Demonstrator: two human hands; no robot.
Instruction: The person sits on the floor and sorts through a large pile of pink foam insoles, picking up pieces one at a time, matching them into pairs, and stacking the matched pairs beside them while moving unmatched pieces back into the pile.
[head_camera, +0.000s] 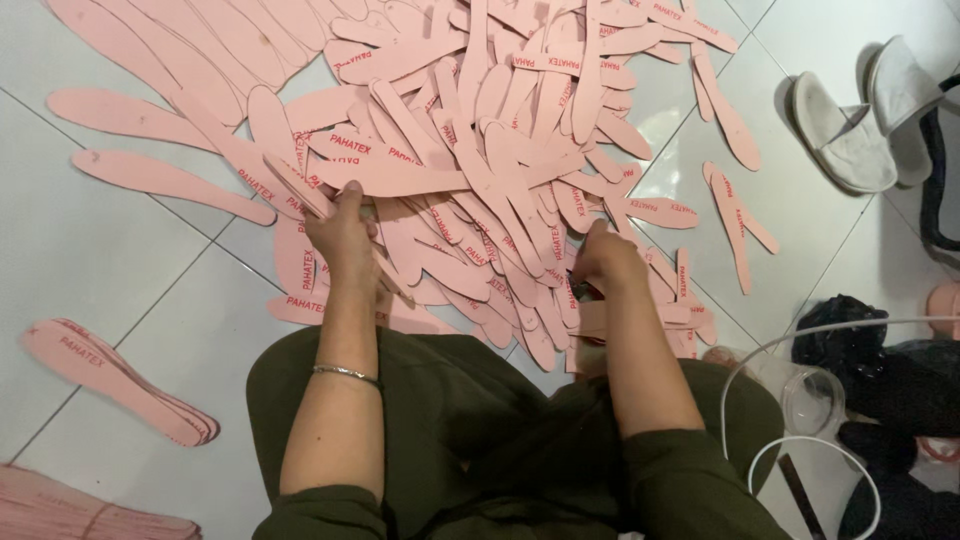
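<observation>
Nearest the camera are the person's knees in dark olive trousers (470, 440), folded up as they sit on the white tiled floor (100, 260), with both forearms reaching out over them into a wide heap of pink insoles (480, 150). The left hand (340, 232), a thin silver bracelet (345, 373) on its wrist, is closed around the end of several long insoles at the near left edge of the heap, fingers curled over them and thumb side up, apparently so they stay gathered as a bunch. The right hand (605, 258) is also closed, knuckles up, over insoles at the near right of the heap; its fingertips are hidden underneath, so exactly what it pinches cannot be told. The insoles lie loose and criss-crossed, fanning away from the person (some carry red printed lettering, others show a plain face). To the left, apart from the heap, sits a neat stack of insoles (120, 385) squared one on another, and a second stack (80, 512) shows at the bottom left corner, which suggests sorted ones are laid aside there. At the upper right a pair of white slippers (865, 115) rests on the tiles, and a clear plastic jar (805, 395) lies by dark cloth at the lower right.
</observation>
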